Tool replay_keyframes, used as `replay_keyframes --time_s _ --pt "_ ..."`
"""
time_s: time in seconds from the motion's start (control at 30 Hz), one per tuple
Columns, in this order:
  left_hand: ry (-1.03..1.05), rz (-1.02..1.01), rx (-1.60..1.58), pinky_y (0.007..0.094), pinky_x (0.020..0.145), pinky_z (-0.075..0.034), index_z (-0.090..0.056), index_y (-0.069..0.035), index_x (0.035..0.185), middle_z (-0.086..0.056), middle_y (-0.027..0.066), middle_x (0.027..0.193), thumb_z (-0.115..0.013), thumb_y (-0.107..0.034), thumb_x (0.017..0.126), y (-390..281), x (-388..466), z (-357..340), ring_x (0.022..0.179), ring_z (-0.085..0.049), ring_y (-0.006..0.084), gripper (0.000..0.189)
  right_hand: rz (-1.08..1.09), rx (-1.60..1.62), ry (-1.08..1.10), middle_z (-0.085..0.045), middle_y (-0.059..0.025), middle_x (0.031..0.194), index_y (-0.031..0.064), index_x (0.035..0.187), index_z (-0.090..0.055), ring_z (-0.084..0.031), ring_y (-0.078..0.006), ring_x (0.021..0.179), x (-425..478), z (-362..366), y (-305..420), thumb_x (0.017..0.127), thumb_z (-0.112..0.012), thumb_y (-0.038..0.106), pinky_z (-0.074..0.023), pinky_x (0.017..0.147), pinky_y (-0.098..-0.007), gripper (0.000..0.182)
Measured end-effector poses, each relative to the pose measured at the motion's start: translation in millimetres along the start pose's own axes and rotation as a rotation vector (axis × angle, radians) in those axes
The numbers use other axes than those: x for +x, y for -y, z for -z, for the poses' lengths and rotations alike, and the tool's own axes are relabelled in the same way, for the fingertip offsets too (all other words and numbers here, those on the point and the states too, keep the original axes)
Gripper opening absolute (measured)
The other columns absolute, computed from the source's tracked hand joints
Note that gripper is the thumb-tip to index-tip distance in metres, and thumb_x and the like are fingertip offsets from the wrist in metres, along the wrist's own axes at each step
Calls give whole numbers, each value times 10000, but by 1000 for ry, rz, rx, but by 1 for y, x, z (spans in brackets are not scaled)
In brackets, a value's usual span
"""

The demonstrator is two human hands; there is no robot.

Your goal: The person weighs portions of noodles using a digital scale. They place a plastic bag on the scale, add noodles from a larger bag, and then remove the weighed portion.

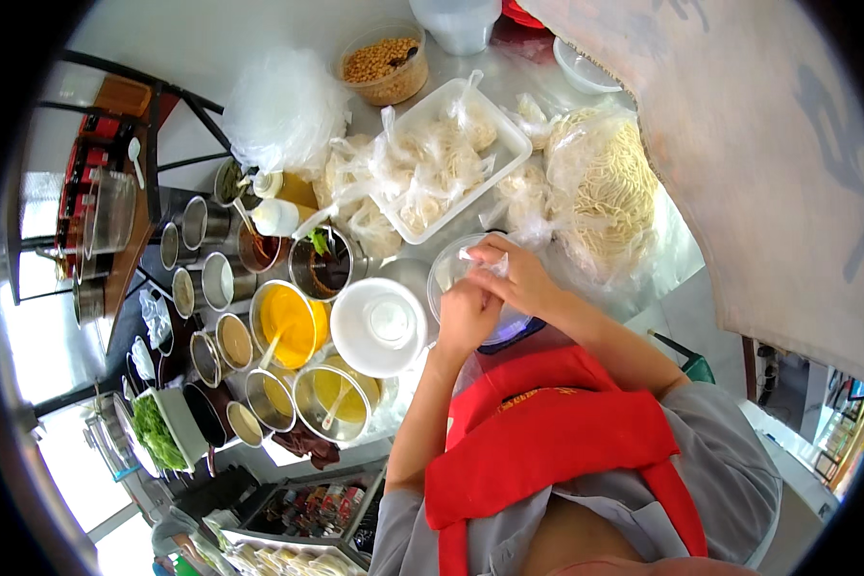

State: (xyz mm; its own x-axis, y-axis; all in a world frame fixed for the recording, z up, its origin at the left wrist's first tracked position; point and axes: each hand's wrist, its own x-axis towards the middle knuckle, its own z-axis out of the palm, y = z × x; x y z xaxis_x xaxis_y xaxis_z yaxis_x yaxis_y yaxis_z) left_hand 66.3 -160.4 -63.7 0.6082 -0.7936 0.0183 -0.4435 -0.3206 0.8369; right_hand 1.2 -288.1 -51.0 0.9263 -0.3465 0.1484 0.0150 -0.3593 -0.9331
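My left hand (468, 315) and my right hand (516, 276) meet over a clear plastic bowl (443, 270). Between their fingers is a crumpled, thin plastic bag (500, 265), mostly covered by the hands. A dark device with a blue-lit surface (511, 331) shows beneath the bowl. Just beyond the hands lies a white plastic tray (468, 205) of knotted clear bags with pale noodles (439, 169). To the right of it rests a large clear bag of noodles (612, 183). A white tub (378, 327) stands close to my left hand.
Steel pots of sauces and seasonings crowd the left, including an orange sauce (288, 317) and a dark liquid (322, 263). Squeeze bottles (277, 216) stand behind them. A tub of roasted beans or nuts (385, 65) sits at the back. A cardboard sheet (749, 165) overhangs the right side.
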Motion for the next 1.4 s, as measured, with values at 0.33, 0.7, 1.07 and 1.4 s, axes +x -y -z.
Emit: replay_keyframes --time_s 0.33,0.7,1.07,1.4 --pt "-199 92 19 302 564 -438 -564 11 863 -573 132 741 -529 9 769 -4 -6 27 633 -562 240 100 170 181 -25 -555 -115 1064 28 905 -560 -530 -269 980 -11 43 -20 771 -629 162 -413 848 -348 201" --pt "-433 235 -385 212 691 -425 -553 29 844 -567 32 764 -542 91 736 -50 -58 54 712 -530 81 125 -202 -984 -294 -565 -15 846 106 879 -565 -536 -208 863 -55 170 -102 736 -666 174 -396 717 -362 187" --pt "-383 258 -435 216 712 -447 -579 17 842 -606 43 786 -568 77 759 -51 -64 49 743 -568 86 103 -195 -390 -529 -608 -44 769 49 775 -627 -572 -172 691 -53 167 -89 743 -659 96 -452 624 -286 65" --pt "-341 246 -458 239 731 -457 -581 16 828 -626 53 794 -554 74 767 -51 -66 46 746 -584 103 88 -113 -644 -519 -630 -61 866 58 844 -659 -599 -192 780 -56 157 -100 763 -657 90 -473 681 -280 87"
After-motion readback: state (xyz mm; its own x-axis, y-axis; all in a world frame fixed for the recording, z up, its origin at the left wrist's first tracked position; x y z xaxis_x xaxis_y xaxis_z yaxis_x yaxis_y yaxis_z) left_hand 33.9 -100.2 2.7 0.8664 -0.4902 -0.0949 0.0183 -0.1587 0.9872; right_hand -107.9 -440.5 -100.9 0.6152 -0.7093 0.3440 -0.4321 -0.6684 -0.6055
